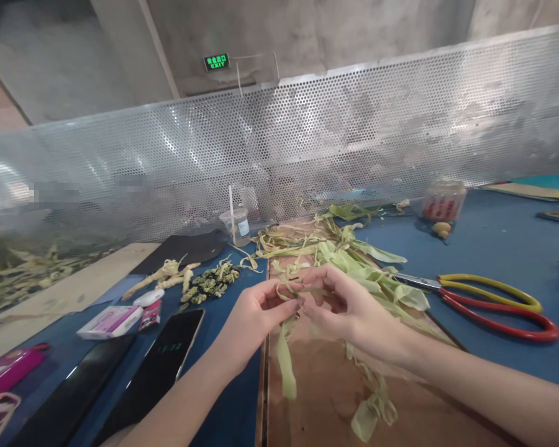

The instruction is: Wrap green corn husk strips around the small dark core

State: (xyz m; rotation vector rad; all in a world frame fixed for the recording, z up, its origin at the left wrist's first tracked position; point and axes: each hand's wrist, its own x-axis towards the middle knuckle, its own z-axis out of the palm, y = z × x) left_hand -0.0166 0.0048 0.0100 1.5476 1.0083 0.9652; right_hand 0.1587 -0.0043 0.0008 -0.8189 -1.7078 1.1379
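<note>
both forearms angle inward — left hand (256,310) and right hand (349,307) pinch a husk strip (285,360) over the board (317,397).

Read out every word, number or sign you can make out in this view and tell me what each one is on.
"EXIT", under blurred characters: green lit sign on the concrete wall.
Pale green digits on the black phone screen: too blurred to read.
Print on the pink and white flat box: too small.
Red label on the clear plastic jar: blurred, unreadable.

Bright even light, glare on perforated screen (307,136), edges bowed, left bg blurry.
</note>
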